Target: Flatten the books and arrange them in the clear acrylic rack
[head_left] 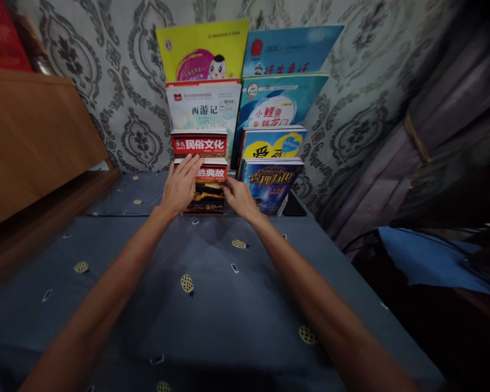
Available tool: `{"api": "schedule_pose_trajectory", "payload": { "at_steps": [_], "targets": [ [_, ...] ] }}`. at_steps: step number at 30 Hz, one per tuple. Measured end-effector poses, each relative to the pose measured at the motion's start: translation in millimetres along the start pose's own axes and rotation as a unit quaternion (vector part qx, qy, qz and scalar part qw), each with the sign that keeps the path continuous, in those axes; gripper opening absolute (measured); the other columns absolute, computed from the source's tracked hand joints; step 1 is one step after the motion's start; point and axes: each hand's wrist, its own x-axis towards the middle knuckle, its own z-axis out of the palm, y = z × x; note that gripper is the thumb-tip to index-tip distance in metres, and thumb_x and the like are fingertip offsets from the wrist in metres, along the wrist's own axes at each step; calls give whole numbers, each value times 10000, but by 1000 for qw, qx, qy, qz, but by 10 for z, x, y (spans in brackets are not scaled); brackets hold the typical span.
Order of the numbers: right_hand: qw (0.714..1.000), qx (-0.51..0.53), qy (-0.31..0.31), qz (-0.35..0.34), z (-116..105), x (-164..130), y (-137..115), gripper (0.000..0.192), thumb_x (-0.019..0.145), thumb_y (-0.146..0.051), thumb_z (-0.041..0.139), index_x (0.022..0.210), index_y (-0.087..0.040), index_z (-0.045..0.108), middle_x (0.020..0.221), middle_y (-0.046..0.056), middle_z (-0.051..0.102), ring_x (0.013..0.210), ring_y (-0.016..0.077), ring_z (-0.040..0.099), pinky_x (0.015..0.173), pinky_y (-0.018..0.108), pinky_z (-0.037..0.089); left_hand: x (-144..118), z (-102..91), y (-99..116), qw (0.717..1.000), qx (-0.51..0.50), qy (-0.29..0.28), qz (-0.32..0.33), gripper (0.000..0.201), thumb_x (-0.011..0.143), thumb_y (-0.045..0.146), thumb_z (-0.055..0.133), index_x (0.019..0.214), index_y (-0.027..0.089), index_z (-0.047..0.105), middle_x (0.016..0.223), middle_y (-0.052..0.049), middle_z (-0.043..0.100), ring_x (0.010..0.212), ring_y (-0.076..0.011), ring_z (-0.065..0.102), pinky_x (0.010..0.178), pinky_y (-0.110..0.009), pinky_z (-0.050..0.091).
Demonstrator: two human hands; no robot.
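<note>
A small book with a red title band and dark picture cover (206, 190) stands upright at the front of the left row. My left hand (180, 185) lies on the left part of its cover, fingers stretched toward the top edge. At the book's right edge is my right hand (240, 197), its fingers curled and pressed against that edge. Close behind rises another red-banded book (200, 142), then a white book (204, 106) and a tall yellow-green book (204, 51). Beside my right hand, a dark blue book (273, 182) fronts the right row.
Behind the blue book stand a yellow-and-blue book (271, 142), a teal book (283, 100) and a blue book (292, 49). A dark flat object (295, 206) lies at right. Grey bedding (212, 316) spreads below; patterned wall (141, 130), wooden panel (36, 136) and curtain (375, 163) surround it.
</note>
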Motion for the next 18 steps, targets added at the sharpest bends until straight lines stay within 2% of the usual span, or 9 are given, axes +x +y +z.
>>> {"api": "schedule_pose_trajectory", "payload": {
  "at_steps": [2, 4, 6, 7, 9, 11, 14, 18],
  "targets": [
    [1000, 5, -14, 14, -10, -4, -16, 373, 913, -159, 436, 1231, -136, 630, 987, 115, 754, 853, 253, 663, 775, 342, 467, -70, -33, -21, 1000, -7, 22, 1, 541, 947, 157, 420, 1485, 212, 394, 1588, -108, 383, 1503, -253, 282, 1235, -520, 187],
    [1000, 10, -12, 24, -16, -9, -40, 386, 912, -175, 443, 1254, -122, 615, 961, 121, 749, 825, 253, 660, 762, 342, 468, -164, -14, -62, 995, -19, 89, -36, 584, 948, 210, 465, 1513, 184, 323, 1617, -137, 311, 1516, -256, 245, 1237, -487, 220],
    [1000, 19, 4, 22, -5, -17, -72, 417, 912, -185, 441, 1295, -109, 585, 983, 131, 742, 826, 251, 660, 772, 347, 474, -257, 57, -122, 982, -39, 156, -98, 624, 938, 255, 509, 1515, 154, 294, 1589, -175, 343, 1489, -269, 304, 1222, -479, 267],
    [999, 24, 15, 21, 8, -22, -90, 429, 912, -186, 435, 1310, -103, 572, 1000, 138, 738, 834, 251, 661, 784, 352, 477, -296, 105, -155, 975, -57, 171, -127, 626, 935, 265, 516, 1509, 139, 298, 1550, -192, 397, 1452, -275, 370, 1202, -479, 308],
    [998, 36, 38, 22, 48, -31, -125, 440, 910, -183, 417, 1315, -96, 564, 1036, 152, 729, 864, 255, 665, 810, 364, 480, -353, 199, -213, 967, -100, 164, -164, 590, 939, 267, 501, 1488, 127, 335, 1461, -201, 506, 1361, -276, 490, 1150, -476, 387],
    [997, 50, 55, 31, 99, -41, -154, 454, 899, -178, 412, 1321, -94, 558, 1064, 161, 721, 890, 257, 669, 829, 373, 484, -382, 265, -250, 965, -129, 142, -178, 537, 945, 257, 476, 1464, 153, 390, 1416, -177, 559, 1310, -272, 541, 1120, -478, 421],
    [994, 73, 63, 44, 172, -53, -175, 489, 873, -171, 417, 1338, -105, 553, 1065, 154, 720, 885, 254, 670, 829, 378, 496, -395, 296, -262, 963, -138, 137, -187, 488, 945, 241, 459, 1432, 211, 458, 1425, -131, 568, 1316, -267, 538, 1129, -481, 411],
    [992, 84, 79, 55, 235, -68, -177, 551, 858, -151, 403, 1396, -108, 513, 1054, 150, 728, 889, 271, 671, 844, 396, 500, -394, 282, -241, 959, -150, 143, -193, 477, 939, 240, 474, 1414, 215, 492, 1415, -108, 589, 1302, -273, 553, 1124, -476, 419]
  ]
}}
